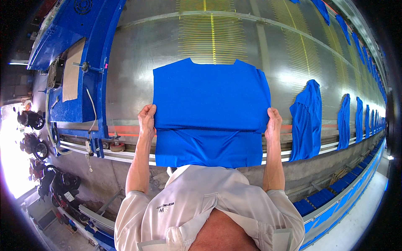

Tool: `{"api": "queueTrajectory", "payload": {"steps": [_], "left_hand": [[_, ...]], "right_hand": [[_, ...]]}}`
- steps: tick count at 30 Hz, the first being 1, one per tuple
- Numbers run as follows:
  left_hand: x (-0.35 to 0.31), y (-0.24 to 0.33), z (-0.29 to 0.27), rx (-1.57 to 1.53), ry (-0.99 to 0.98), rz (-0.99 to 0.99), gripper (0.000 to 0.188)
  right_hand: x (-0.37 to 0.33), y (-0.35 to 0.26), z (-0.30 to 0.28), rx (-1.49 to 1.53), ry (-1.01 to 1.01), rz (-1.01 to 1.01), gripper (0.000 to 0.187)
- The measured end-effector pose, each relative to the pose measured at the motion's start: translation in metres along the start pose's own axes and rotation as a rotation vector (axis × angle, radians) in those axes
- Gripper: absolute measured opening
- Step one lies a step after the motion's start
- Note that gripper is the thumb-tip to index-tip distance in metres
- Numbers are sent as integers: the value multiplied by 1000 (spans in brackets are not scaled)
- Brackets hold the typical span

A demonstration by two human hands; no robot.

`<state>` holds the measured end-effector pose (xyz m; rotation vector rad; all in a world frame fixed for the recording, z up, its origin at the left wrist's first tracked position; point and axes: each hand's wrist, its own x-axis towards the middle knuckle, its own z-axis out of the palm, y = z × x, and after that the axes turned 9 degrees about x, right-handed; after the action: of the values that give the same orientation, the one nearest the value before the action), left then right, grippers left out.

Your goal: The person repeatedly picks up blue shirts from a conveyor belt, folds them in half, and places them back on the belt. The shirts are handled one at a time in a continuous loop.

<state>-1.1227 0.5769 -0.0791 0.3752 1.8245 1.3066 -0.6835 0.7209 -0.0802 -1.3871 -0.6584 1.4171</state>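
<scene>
A blue cut fabric panel [209,96], with a neckline notch and sloped shoulders at its far edge, lies across the near side of a long metal table [130,54]. Its near part folds over and hangs past the table's edge toward my body. My left hand [147,118] pinches the panel's left side, thumb on top. At the opposite side, my right hand [274,120] grips the right edge at about the same height. The fingertips under the cloth are hidden on both sides.
Yellow ruled marks [213,37] run across the table. To the right, several crumpled blue pieces [307,121] lie in a row along its near edge. A blue machine frame [92,71] stands at the left. Folded blue fabric stacks [320,197] sit lower right; motorbikes [58,188] are parked far left.
</scene>
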Motion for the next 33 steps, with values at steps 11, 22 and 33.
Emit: {"api": "queueTrajectory", "payload": {"steps": [11, 22, 33], "left_hand": [[-4, 1, -2, 68, 24, -20, 19], [-4, -1, -3, 75, 13, -24, 21], [-5, -1, -4, 81, 2, -20, 23]], "right_hand": [[-1, 1, -2, -22, 20, 27, 16], [-1, 3, -6, -9, -6, 4, 18], [-1, 4, -7, -16, -20, 4, 16]]}}
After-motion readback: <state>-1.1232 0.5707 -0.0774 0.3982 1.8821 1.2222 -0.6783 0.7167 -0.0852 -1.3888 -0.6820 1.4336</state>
